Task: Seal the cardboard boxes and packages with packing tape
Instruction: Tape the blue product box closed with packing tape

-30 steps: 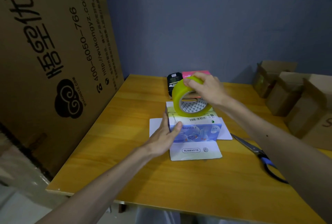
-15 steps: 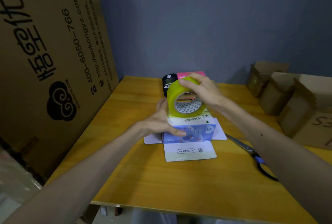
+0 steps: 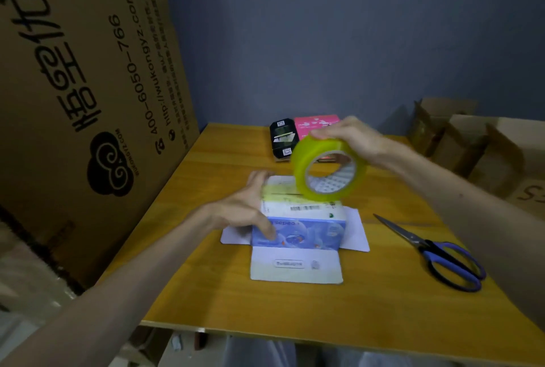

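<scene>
A small blue and white box point(image 3: 306, 228) lies in the middle of the wooden table point(image 3: 295, 307), its white flaps spread flat around it. My left hand point(image 3: 244, 210) presses on the box's left end, fingers over the top and thumb on the front face. My right hand point(image 3: 351, 136) grips a yellow-tinted roll of packing tape point(image 3: 327, 172) from above and holds it upright on the box's top. A strip of tape seems to run across the top from the roll toward my left fingers.
Blue-handled scissors point(image 3: 436, 254) lie shut on the table to the right of the box. A black box point(image 3: 282, 139) and a pink box point(image 3: 317, 125) sit at the table's back. Brown open cartons point(image 3: 477, 145) crowd the right side. A large printed cardboard sheet point(image 3: 82, 86) leans at left.
My right hand has drawn the tape roll to the right along the box top. My left hand slid onto the box's left end and stays there.
</scene>
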